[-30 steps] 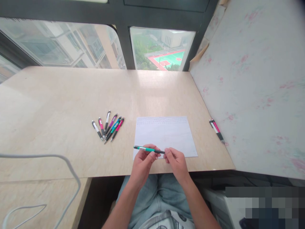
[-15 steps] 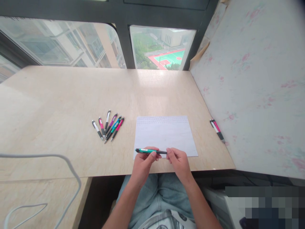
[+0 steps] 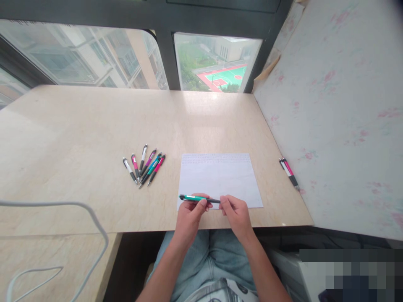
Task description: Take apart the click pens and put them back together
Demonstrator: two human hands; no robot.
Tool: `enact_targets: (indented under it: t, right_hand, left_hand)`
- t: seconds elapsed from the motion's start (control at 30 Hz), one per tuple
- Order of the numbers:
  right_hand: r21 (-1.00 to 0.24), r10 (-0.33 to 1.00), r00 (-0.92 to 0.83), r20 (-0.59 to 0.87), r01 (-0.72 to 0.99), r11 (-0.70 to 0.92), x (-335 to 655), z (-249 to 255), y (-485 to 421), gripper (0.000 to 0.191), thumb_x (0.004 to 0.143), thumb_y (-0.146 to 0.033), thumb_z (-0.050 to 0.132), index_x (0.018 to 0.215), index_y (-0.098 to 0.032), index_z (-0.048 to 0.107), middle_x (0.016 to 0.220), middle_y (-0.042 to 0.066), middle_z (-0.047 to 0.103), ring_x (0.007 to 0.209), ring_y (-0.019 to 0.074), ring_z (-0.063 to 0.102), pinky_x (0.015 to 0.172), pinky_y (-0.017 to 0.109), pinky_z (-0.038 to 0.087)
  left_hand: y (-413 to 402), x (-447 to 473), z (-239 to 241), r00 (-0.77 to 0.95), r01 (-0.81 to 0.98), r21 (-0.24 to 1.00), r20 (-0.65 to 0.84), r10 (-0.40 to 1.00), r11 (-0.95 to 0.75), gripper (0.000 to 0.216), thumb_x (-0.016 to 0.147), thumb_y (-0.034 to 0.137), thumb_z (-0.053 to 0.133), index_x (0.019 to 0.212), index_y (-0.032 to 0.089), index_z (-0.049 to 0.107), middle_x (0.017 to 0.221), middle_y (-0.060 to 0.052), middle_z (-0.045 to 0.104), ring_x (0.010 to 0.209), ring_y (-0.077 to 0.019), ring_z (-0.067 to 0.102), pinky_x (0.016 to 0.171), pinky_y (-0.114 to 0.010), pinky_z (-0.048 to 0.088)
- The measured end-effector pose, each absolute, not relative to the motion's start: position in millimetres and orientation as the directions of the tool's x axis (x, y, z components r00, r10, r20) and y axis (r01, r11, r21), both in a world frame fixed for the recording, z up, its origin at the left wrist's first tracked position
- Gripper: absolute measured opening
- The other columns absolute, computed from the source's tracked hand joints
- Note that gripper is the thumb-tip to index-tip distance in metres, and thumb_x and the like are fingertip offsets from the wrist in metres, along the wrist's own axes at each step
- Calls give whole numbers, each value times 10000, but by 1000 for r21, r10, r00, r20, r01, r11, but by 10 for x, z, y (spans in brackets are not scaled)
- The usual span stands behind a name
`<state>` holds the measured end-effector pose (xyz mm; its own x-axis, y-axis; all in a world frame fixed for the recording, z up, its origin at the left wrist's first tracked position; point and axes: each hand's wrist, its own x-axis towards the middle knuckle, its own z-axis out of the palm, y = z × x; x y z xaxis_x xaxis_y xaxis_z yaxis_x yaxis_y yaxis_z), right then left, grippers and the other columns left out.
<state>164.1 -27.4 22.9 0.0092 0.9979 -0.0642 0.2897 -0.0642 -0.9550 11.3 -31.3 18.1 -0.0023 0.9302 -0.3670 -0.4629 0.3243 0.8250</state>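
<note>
Both of my hands hold one green and black pen (image 3: 197, 198) level above the near edge of a white sheet of paper (image 3: 219, 177). My left hand (image 3: 189, 217) pinches its middle, with the clip end sticking out to the left. My right hand (image 3: 236, 214) pinches the dark tip end. The sheet lies flat on the beige table (image 3: 94, 126) and has faint lines of writing along its far edge.
Several pens (image 3: 145, 167) in pink, purple, teal and white lie fanned out left of the sheet. Two more pens (image 3: 289, 172) lie by the right table edge against a pale flowered wall. A white cable (image 3: 91, 218) loops at lower left. Windows run behind the table.
The pen and both hands have shifted slightly right and toward me. The grip is the same.
</note>
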Motion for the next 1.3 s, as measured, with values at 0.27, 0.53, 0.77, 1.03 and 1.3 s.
enact_targets:
  t: [0.27,0.53,0.77,1.03,1.3]
  right_hand:
    - [-958,986,93,-140,238,-158,1682,176,-228,530,926,-562,489,539,-204,444,503,-46,385,512,120,391,519,251,327]
    - [-970,982,101,-157,172,-173,1601,201,-252,499,923,-550,506,564,-205,487,486,-47,424,488,120,403,501,247,347]
    - [-961,990,125,-64,259,-95,1559,230,-236,469,938,-483,501,566,-198,508,503,-38,444,500,120,413,514,252,343]
    - [-952,998,0,66,299,62,1575,222,-182,286,938,-377,521,731,-195,599,667,4,588,634,151,543,608,262,444]
    - [-960,998,22,59,275,50,1703,164,-207,146,890,-322,613,921,-202,691,896,60,703,806,189,639,678,284,525]
  left_hand:
    - [-343,144,163,-21,-388,869,-341,940,307,217,741,303,796,901,163,750,826,-66,739,767,-175,661,767,-288,484]
    - [-324,120,96,-60,-425,854,-357,932,300,268,717,337,810,891,143,748,709,-64,723,708,-180,660,722,-294,493]
    - [-296,138,78,-59,-488,822,-369,928,295,257,711,317,819,880,141,741,692,-49,717,678,-155,649,686,-269,494]
    - [-231,128,95,-58,-565,766,-406,912,305,280,671,320,846,857,138,741,629,-25,686,613,-117,615,604,-220,469]
    - [-206,151,93,-19,-578,753,-398,917,315,252,722,300,812,898,134,738,707,-45,708,686,-133,640,664,-239,483]
